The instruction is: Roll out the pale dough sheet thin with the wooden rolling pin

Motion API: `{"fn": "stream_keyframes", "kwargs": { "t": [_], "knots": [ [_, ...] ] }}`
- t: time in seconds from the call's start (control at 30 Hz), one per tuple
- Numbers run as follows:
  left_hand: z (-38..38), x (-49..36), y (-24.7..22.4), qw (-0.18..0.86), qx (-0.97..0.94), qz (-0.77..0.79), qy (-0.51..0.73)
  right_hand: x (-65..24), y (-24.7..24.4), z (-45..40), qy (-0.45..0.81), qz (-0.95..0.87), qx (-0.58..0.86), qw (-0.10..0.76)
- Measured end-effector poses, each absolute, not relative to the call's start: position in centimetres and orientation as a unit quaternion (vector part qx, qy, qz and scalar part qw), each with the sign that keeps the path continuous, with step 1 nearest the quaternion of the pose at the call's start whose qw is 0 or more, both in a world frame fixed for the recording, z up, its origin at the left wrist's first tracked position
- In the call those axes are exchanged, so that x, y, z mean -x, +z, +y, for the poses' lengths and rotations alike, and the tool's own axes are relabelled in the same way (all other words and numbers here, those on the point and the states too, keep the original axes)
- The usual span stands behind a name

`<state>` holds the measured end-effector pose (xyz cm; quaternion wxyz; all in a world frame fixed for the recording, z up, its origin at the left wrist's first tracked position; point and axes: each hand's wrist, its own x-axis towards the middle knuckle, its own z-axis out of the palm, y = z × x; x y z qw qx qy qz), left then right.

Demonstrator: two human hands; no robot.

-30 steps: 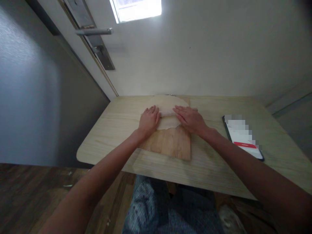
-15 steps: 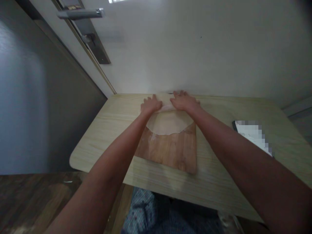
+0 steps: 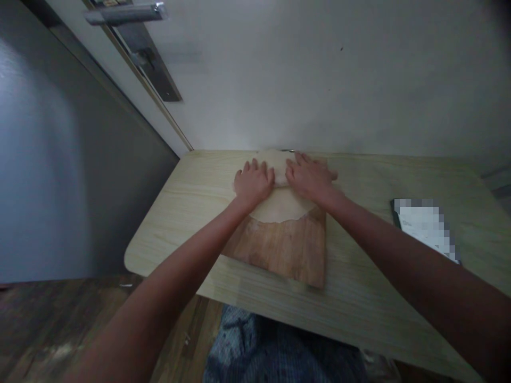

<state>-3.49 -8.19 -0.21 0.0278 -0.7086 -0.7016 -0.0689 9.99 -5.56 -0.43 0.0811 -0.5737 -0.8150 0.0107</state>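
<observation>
A thin round sheet of pale dough (image 3: 281, 206) lies on a brown wooden cutting board (image 3: 279, 250). Across it runs a light rolling pin (image 3: 280, 180), mostly hidden beneath both hands; what seems to be one end pokes out on the right. My left hand (image 3: 254, 182) rests flat on the pin's left part, fingers spread and pointing away from me. On its right part lies my right hand (image 3: 309, 178), palm down, with fingers stretched out. Dough shows both beyond and on the near side of the pin.
The pale wooden table (image 3: 171, 213) meets a white door (image 3: 279, 80) at its far edge. A metal door handle (image 3: 128, 13) juts out at the upper left. A phone-like slab with a blurred screen (image 3: 425, 226) lies to the right.
Both hands have come back a little towards me along the dough, with the rolling pin under them. More dough shows beyond the pin. The view has shifted slightly.
</observation>
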Motion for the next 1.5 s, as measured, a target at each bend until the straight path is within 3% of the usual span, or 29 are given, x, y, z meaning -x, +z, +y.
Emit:
{"fn": "stream_keyframes", "kwargs": {
  "t": [0.4, 0.97, 1.3, 1.5],
  "knots": [
    [-15.9, 3.7, -1.4, 0.042, 0.764, -0.625, -0.154, -12.4, -2.2, -13.3, -0.031, -0.845, 0.503, 0.179],
    [-22.6, 3.4, -0.8, 0.037, 0.808, -0.570, -0.147, -14.4, -2.4, -19.7, -0.030, -0.861, 0.472, 0.187],
    [-15.1, 3.6, 0.1, -0.034, 0.819, -0.551, -0.156, -14.0, 0.2, -10.9, -0.010, -0.831, 0.525, 0.184],
    [-11.4, 4.0, -0.8, -0.050, 0.717, -0.662, -0.210, -13.5, -0.9, -7.8, 0.027, -0.816, 0.571, 0.082]
  ]
}}
